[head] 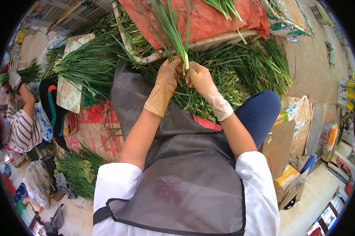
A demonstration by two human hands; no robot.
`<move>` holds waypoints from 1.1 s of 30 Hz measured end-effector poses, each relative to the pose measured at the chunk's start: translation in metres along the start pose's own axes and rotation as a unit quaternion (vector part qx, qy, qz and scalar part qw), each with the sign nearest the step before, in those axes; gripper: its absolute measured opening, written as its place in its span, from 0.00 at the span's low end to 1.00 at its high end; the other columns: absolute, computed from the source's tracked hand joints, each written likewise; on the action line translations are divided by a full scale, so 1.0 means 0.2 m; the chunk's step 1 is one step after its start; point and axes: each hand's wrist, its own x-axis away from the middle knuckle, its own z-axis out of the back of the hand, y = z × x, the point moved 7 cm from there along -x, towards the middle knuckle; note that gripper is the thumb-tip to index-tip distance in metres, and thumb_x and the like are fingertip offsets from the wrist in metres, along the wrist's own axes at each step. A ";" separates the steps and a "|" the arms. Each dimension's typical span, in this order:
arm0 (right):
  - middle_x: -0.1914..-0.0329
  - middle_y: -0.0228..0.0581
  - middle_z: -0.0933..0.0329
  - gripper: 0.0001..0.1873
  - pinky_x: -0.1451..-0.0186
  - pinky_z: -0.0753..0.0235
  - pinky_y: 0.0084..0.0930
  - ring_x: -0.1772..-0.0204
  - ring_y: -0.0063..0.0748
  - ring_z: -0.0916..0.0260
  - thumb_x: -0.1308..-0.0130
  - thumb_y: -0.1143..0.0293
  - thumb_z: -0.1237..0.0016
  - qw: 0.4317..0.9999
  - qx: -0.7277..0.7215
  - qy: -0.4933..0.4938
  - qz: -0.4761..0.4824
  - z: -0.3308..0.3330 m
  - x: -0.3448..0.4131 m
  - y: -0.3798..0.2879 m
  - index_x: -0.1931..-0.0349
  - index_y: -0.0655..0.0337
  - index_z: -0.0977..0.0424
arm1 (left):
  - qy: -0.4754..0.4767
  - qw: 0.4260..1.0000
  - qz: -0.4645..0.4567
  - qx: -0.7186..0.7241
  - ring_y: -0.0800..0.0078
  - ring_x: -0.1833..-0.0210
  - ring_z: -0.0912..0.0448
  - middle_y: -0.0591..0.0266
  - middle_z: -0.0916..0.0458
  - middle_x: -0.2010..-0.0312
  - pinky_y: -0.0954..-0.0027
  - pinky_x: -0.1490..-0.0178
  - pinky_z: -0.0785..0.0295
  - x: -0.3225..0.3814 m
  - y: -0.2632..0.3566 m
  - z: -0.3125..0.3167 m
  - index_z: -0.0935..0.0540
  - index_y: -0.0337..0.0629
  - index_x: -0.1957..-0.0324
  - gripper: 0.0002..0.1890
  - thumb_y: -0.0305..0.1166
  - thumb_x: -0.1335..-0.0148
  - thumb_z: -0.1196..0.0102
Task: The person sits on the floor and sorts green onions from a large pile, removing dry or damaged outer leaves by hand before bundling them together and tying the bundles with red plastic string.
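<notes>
A small bunch of garlic chives stands between my hands, its pale stem ends down and its long green leaves pointing away from me. My left hand, in a stained thin glove, grips the bunch just above the stem ends. In a similar glove, my right hand has its thumb and fingertips pinched at the white stem ends. Whether a separate piece sits in those fingertips is too small to tell. Beneath both hands lies a heap of loose chives and trimmings. Behind the leaves, a red woven sack covers a plastic crate.
More chives lie on the sack. To the left, a large bunch rests on a board, with another bunch lower down. A person in a striped top handles greens at far left. Cardboard stands by my right knee.
</notes>
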 end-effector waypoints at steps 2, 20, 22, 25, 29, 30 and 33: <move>0.84 0.36 0.30 0.16 0.75 0.32 0.25 0.82 0.27 0.34 0.33 0.63 0.66 0.999 -0.002 -0.028 -0.023 0.01 0.01 0.02 0.70 0.65 0.28 | 0.002 1.000 -0.008 0.010 0.81 0.78 0.32 0.71 0.25 0.75 0.75 0.73 0.36 0.00 -0.02 0.03 0.25 0.42 0.60 0.08 0.29 0.41 0.43; 0.87 0.41 0.29 0.14 0.76 0.31 0.30 0.81 0.38 0.29 0.35 0.62 0.59 0.959 0.195 0.167 0.115 0.04 0.07 -0.06 0.74 0.62 0.29 | -0.023 0.999 -0.041 0.023 0.76 0.76 0.29 0.66 0.23 0.75 0.74 0.71 0.32 0.08 0.02 -0.04 0.23 0.39 0.62 0.09 0.31 0.43 0.40; 0.88 0.35 0.28 0.14 0.76 0.30 0.25 0.83 0.28 0.29 0.33 0.65 0.59 0.939 0.220 0.220 0.144 0.04 0.09 -0.09 0.74 0.63 0.29 | -0.015 0.998 -0.043 0.051 0.73 0.73 0.25 0.61 0.21 0.72 0.73 0.68 0.29 0.08 0.01 -0.03 0.23 0.36 0.59 0.09 0.28 0.40 0.45; 0.84 0.45 0.27 0.12 0.74 0.30 0.38 0.77 0.50 0.27 0.35 0.63 0.58 0.946 0.130 0.270 0.121 0.08 0.11 -0.08 0.75 0.61 0.32 | -0.038 0.992 -0.054 0.109 0.70 0.68 0.22 0.55 0.19 0.66 0.71 0.64 0.26 0.13 0.00 -0.08 0.23 0.34 0.58 0.08 0.26 0.39 0.49; 0.86 0.40 0.28 0.12 0.76 0.31 0.34 0.80 0.46 0.28 0.34 0.65 0.60 0.950 0.130 0.269 0.090 0.09 0.15 -0.03 0.73 0.62 0.31 | -0.029 0.988 -0.051 0.144 0.59 0.57 0.21 0.46 0.22 0.56 0.64 0.55 0.23 0.20 0.01 -0.13 0.31 0.30 0.53 0.13 0.25 0.37 0.51; 0.86 0.41 0.28 0.11 0.77 0.31 0.32 0.81 0.43 0.28 0.34 0.65 0.59 0.950 0.125 0.269 0.093 0.09 0.17 -0.03 0.73 0.62 0.30 | -0.037 0.986 -0.050 0.154 0.56 0.55 0.21 0.45 0.22 0.55 0.62 0.53 0.23 0.20 0.00 -0.13 0.33 0.31 0.52 0.13 0.24 0.37 0.52; 0.86 0.40 0.28 0.11 0.77 0.31 0.29 0.82 0.38 0.27 0.34 0.66 0.59 0.911 0.164 0.343 0.158 0.14 0.19 -0.04 0.73 0.61 0.30 | 0.011 0.989 -0.067 0.134 0.57 0.55 0.21 0.46 0.22 0.58 0.62 0.53 0.22 0.17 0.00 -0.09 0.32 0.33 0.53 0.11 0.24 0.38 0.52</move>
